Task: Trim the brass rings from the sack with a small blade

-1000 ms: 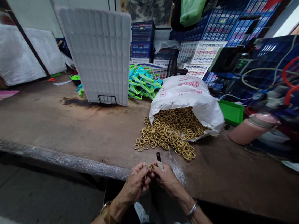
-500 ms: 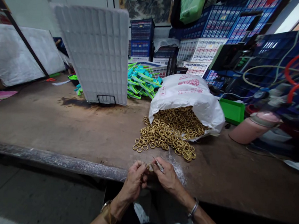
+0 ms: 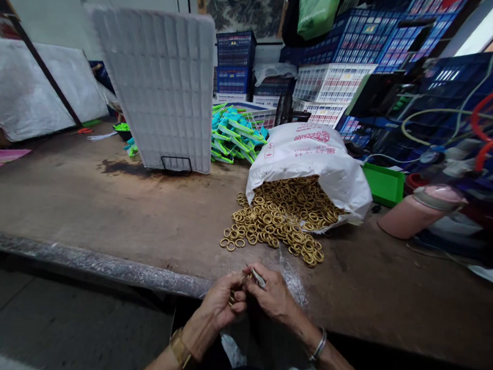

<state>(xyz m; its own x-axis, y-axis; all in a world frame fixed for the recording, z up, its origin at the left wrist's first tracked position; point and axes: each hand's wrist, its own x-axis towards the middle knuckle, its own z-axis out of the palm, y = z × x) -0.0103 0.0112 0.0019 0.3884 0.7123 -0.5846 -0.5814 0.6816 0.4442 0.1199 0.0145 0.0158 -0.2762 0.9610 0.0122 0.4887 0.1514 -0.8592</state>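
Note:
My left hand (image 3: 222,301) is closed just over the table's front edge, with a brass-coloured ring (image 3: 232,299) showing among its curled fingers. Fingertips of both hands meet, and the small part pinched there is mostly hidden. In my right hand (image 3: 275,296) is a small knife-like tool (image 3: 258,277), its thin end pointing up and left; its exact kind is unclear. Beyond the hands lies a loose heap of brass-coloured rings (image 3: 269,224). They spill from the mouth of a white woven sack (image 3: 305,150) lying on its side.
The brown worktable (image 3: 97,212) has a worn front edge. A white ribbed panel (image 3: 160,91) stands in a wire holder at left, beside green and turquoise plastic pieces (image 3: 237,135). At right are a pink bottle (image 3: 421,209) and a green tray (image 3: 382,184). Stacked crates (image 3: 333,83) stand behind.
My left hand has rolled, so a ring now shows in its curled fingers. My right hand and the tool have shifted slightly left, closer to the left fingertips.

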